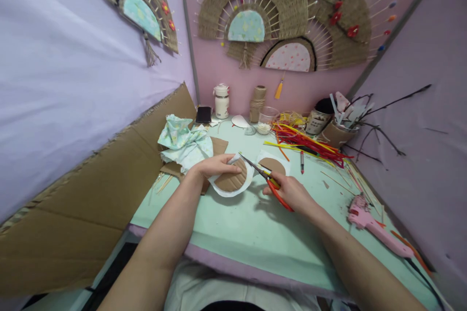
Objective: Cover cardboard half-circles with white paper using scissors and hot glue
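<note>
My left hand [221,165] pinches a half-round piece of cardboard [230,181] with a white fabric border standing out around its curved edge. In my right hand [292,189] is a pair of scissors [273,189] with red and yellow handles. The blades reach toward the upper edge of the white border, close to my left fingertips. Whether the tips touch the fabric I cannot tell. Behind the scissors, a second brown cardboard piece [273,165] lies on white fabric on the table. Crumpled mint floral fabric [186,141] rests to the left of my left hand.
A pink glue gun [379,233] lies at the right, its cord running off the front. Red and yellow pipe cleaners [314,146], a marker [302,162], a twine spool [258,102], a white bottle [221,102] and a phone [203,114] are farther back. Tall cardboard [109,180] borders the left.
</note>
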